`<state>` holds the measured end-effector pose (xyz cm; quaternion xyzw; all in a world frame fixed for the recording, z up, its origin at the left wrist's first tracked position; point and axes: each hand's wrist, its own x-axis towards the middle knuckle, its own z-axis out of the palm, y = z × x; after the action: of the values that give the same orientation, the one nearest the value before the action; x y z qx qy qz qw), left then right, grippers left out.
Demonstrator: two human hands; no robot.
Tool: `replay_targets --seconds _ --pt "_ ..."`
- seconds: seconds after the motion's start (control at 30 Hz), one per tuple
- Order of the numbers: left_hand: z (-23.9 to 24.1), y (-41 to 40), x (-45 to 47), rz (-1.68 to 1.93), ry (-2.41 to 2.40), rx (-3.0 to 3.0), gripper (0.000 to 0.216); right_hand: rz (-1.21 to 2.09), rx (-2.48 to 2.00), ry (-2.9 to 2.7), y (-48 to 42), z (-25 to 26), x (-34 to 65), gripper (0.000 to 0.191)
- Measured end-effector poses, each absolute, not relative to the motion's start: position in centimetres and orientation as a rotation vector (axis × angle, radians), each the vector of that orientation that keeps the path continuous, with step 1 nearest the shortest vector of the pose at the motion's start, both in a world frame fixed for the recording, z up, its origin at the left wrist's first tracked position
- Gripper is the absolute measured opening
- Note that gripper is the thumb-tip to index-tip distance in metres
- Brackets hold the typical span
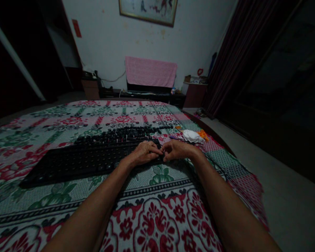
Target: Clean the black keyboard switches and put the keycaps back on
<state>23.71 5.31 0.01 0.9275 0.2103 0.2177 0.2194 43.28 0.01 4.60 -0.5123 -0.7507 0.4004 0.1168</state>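
Observation:
A black keyboard (81,162) lies at a slant on the patterned cloth, most of its keycaps off and rows of small bare key posts showing. My left hand (145,153) rests on its right part, fingers bent and closed against it, thumb pointing right. At the keyboard's right end is my right hand (175,149), its thumb and fingers drawn into a pinch close to my left fingertips. Something small and dark is at that pinch, too dim to make out. Behind the keyboard, many loose black keycaps (112,134) lie in a long scattered band.
Right of the keycaps lie a crumpled white item (192,135) and an orange item (203,134). The flowered cloth (157,217) covers the table, its edge dropping off at right. Farther back are a pink towel (151,71) over a dark screen and a low cabinet (195,94).

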Motion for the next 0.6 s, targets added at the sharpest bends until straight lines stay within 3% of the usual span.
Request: replay_targets --seconds 0.6 --pt "0.60 5.10 23.87 0.568 0.592 2.561 0.024 1.043 -1.556 -2.324 0.01 5.14 42.97 0.031"
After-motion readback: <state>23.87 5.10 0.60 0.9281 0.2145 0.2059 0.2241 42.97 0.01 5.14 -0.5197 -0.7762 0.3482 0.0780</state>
